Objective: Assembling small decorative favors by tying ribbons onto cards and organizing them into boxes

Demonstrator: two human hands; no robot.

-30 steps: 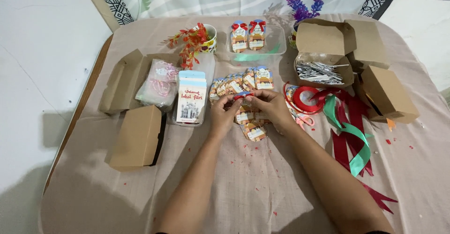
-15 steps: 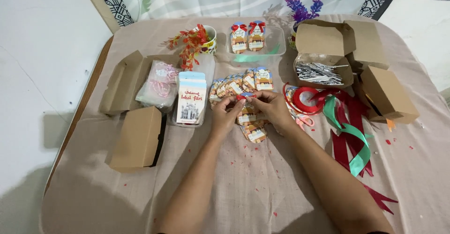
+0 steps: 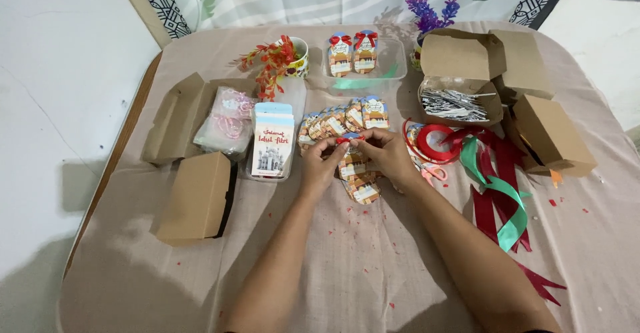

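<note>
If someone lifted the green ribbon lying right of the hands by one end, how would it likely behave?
The green ribbon would probably hang limp, since it already lies in soft curves across the red ribbons. It looks thin and flat, so likely very light. Being draped over those strips, it might drag one along the tablecloth.

**Boxes, tags and cards on the tabletop**

Small arched paper tags (image 3: 343,121), orange, blue and cream, fan across the tabletop's middle; both hands pinch one tag (image 3: 351,156) there. Two bowed tags (image 3: 352,52) stand in a clear tray near the far edge. A white and blue card stack (image 3: 272,145) lies left of the fan. Brown cardboard boxes sit by the left edge (image 3: 198,196) and near the far right corner (image 3: 552,135).
</note>
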